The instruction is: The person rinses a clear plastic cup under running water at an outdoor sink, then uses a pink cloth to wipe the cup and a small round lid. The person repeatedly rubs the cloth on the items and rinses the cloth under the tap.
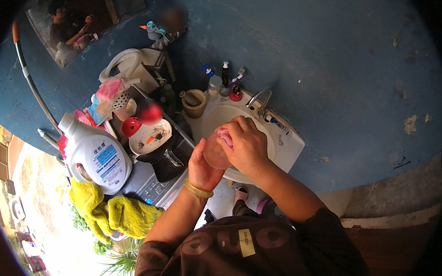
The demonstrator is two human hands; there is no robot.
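Note:
Over a white washbasin I hold a round, clear cup or small bowl. My left hand, with a yellowish bangle at the wrist, supports it from the left and below. A crumpled pink cloth or sponge is pinched in my right hand against the cup's rim. Part of the cloth and the cup's far side are hidden by my right fingers. Behind my hands, a chrome faucet rises from the basin's back edge.
A stone mortar with a pestle, jars and bottles stand on the basin's left corner. To the left, a washing machine bears a large white detergent jug, a patterned dish and a black tray. A yellow fuzzy cloth hangs at its edge.

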